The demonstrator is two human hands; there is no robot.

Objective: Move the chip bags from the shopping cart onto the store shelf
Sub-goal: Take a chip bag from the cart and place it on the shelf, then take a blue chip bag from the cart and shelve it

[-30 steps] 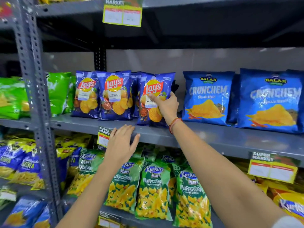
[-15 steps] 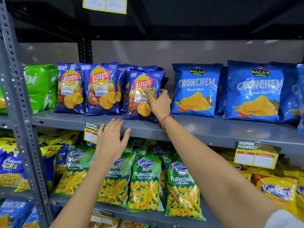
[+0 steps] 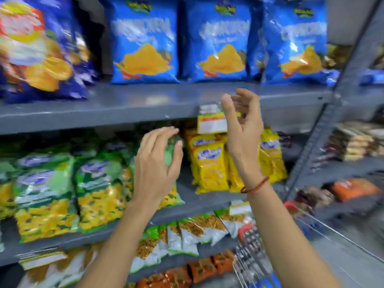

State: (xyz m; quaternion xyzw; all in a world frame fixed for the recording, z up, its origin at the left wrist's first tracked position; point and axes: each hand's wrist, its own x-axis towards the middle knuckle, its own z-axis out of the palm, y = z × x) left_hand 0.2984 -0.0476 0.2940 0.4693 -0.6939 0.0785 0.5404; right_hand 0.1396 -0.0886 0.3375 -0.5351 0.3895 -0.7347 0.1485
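Two grips wide, holding nothing: your left hand (image 3: 154, 167), right hand (image 3: 243, 129) | Lay's bag (image 3: 37, 48) upper left on shelf (image 3: 124, 109), well apart from both.

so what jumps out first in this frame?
Two empty hands mid-air in front of the shelving: the left hand over the green bags, the right hand raised by a price tag. Above them, three bright blue bags stand in a row on the grey shelf. The cart shows at bottom right, blurred.
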